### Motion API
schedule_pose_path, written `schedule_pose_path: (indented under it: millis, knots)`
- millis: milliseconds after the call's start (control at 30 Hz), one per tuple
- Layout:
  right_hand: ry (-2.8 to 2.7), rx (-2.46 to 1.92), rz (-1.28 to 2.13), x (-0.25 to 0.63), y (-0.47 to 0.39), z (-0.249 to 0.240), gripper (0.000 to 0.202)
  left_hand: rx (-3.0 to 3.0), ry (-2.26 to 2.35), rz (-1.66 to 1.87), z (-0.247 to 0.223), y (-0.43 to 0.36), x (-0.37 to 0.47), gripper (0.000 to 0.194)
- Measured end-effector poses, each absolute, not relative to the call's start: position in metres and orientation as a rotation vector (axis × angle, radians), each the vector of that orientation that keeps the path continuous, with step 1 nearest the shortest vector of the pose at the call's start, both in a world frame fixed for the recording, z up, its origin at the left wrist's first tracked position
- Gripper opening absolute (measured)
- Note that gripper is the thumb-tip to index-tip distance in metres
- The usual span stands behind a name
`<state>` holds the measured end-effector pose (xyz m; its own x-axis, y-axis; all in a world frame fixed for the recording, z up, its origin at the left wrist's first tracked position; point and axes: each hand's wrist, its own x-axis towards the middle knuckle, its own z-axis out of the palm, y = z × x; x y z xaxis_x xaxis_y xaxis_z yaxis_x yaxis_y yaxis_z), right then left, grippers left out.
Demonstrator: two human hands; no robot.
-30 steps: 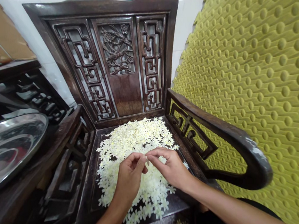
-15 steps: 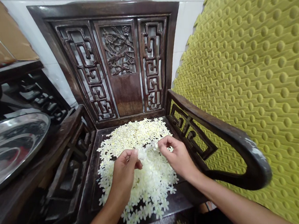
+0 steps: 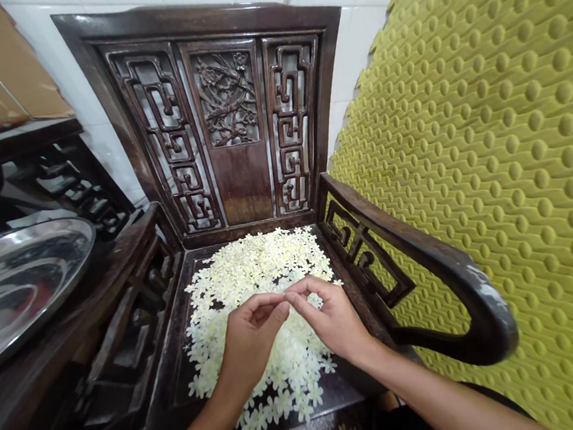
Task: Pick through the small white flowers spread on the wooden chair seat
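Note:
Many small white and pale yellow flowers [image 3: 265, 264] lie spread over the dark wooden chair seat [image 3: 347, 370]. Above them, my left hand [image 3: 256, 331] is closed, thumb and fingertips pinched together. Its fingertips meet those of my right hand [image 3: 328, 312], which is closed in a pinch too. Whatever sits between the fingertips is too small or hidden to make out. Both hands cover part of the flower layer near its middle.
The carved chair back [image 3: 243, 178] stands behind the flowers. A curved armrest [image 3: 420, 250] is on the right, beside a yellow-green bumpy sheet [image 3: 499, 123]. At the left, a shiny metal tray [image 3: 30, 264] rests near the other armrest [image 3: 95, 272].
My two hands have come together; they were apart over the flowers. The right hand moved left, and a white flower at its fingertips no longer shows.

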<state>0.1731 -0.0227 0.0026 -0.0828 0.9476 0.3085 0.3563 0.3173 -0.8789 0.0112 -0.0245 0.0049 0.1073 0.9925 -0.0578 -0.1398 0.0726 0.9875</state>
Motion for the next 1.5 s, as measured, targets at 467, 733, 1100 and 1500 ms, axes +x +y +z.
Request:
schedule_pose_path:
  millis: [467, 733, 1100, 1500]
  knots:
    - [-1.507, -1.124, 0.990, 0.1657, -0.0279, 0.0113, 0.016, 0.997, 1.089, 1.167, 0.0019, -0.0211, 0.0067, 0.024]
    - [-1.540, -1.068, 1.093, 0.1699, -0.0237, 0.0083, 0.023, 1.110, 1.105, 1.169, 0.0035, -0.0195, 0.0046, 0.017]
    - [-1.646, -1.127, 0.977, 0.1713, -0.0255, 0.0109, 0.019, 1.156, 1.054, 1.133, 0.0048, -0.0213, 0.0048, 0.014]
    - [-1.711, -1.215, 0.743, 0.1718, -0.0268, 0.0089, 0.019, 0.879, 0.982, 1.146, -0.0016, -0.0228, 0.0097, 0.025]
